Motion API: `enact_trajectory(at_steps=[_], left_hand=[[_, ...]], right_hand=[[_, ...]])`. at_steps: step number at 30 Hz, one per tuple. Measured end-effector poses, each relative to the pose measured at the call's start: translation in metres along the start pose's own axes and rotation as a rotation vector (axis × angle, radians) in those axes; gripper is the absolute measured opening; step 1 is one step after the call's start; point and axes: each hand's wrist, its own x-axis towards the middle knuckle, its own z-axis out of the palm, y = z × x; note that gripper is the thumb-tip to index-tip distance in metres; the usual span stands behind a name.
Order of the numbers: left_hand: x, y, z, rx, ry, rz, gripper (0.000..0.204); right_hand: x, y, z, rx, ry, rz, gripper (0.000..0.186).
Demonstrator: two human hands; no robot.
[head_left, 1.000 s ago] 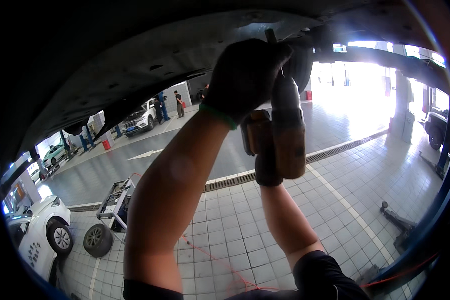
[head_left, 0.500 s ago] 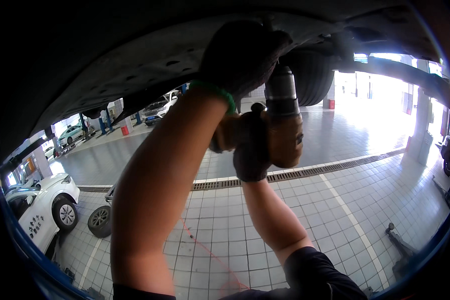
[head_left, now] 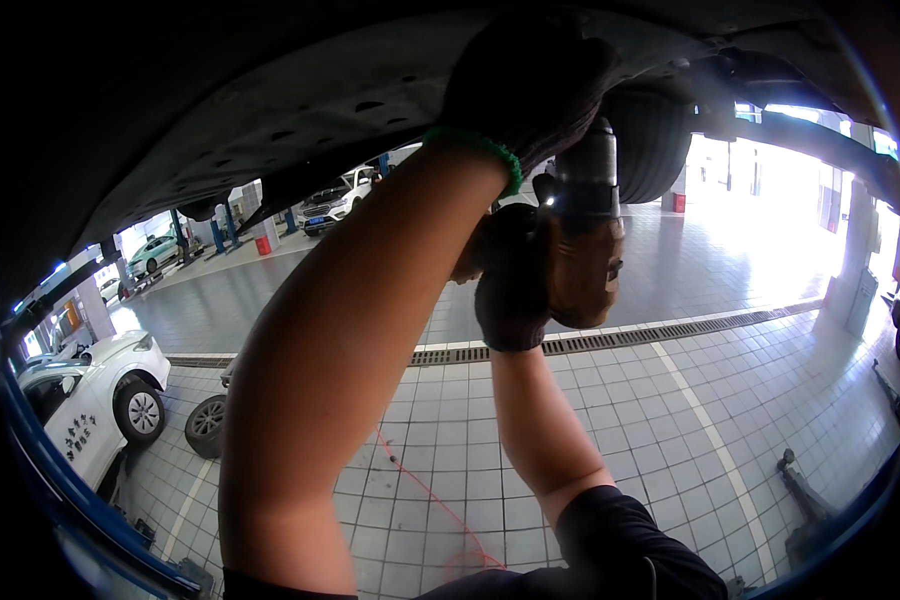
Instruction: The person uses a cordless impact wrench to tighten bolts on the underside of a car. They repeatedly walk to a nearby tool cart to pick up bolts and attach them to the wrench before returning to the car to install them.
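the right hand (head_left: 513, 295) is wrapped around the grip of the power tool (head_left: 585, 270), which points nose up just below the dark underbody (head_left: 300, 140). the left hand (head_left: 528, 85) is raised by the nose; i cannot tell whether it grasps anything. the underbody limits room overhead, and a tyre (head_left: 655, 150) stands beyond, right of the nose. room opens downward to the tiled floor (head_left: 430, 410), crossed by a drain grate (head_left: 610, 342).
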Motion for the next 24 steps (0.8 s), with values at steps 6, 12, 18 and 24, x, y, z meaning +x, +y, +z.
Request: enact_trajectory(at_steps=[6, 12, 18, 24], left_hand=[[0.008, 0.009, 0.012, -0.105, 0.023, -0.191, 0.028], [0.014, 0.014, 0.001, -0.467, -0.010, -0.461, 0.041], [0.001, 0.002, 0.029, -0.054, -0.029, -0.184, 0.008], [-0.002, 0.001, 0.028, 0.114, 0.026, 0.008, 0.028]], right_hand=[[0.024, 0.016, -0.035, -0.349, -0.140, -0.348, 0.011], [0.031, -0.013, -0.029, 0.015, -0.400, 0.001, 0.009], [0.020, 0.092, -0.045, 0.582, -0.142, 0.110, 0.056], [0.038, 0.089, -0.063, 0.003, -0.041, -0.104, 0.057]])
